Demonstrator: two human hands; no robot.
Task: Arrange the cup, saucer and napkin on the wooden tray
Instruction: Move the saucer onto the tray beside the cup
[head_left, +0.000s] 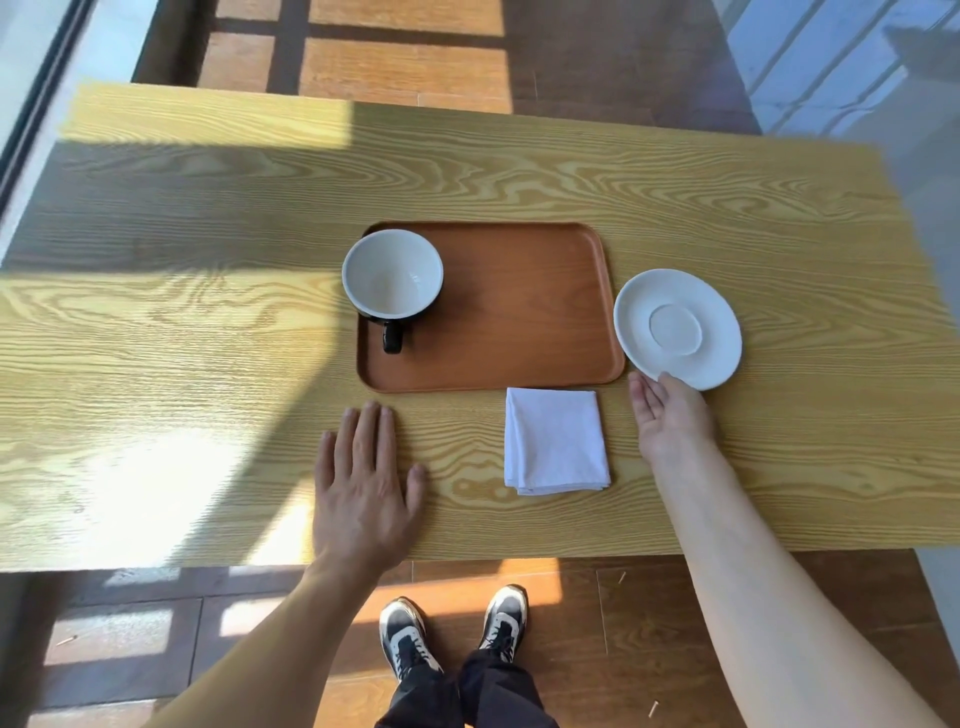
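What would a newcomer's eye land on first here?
Probably the black cup with its white inside, at the wooden tray's left end. Next, the white saucer tilted up off the table, right of the tray, gripped by the right hand. The folded napkin lies just before the tray.

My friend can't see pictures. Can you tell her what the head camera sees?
A person's right hand grips the near edge of a white saucer, tilted beside a wooden tray holding a black cup. A folded white napkin lies on the table before the tray, and the left hand rests flat.
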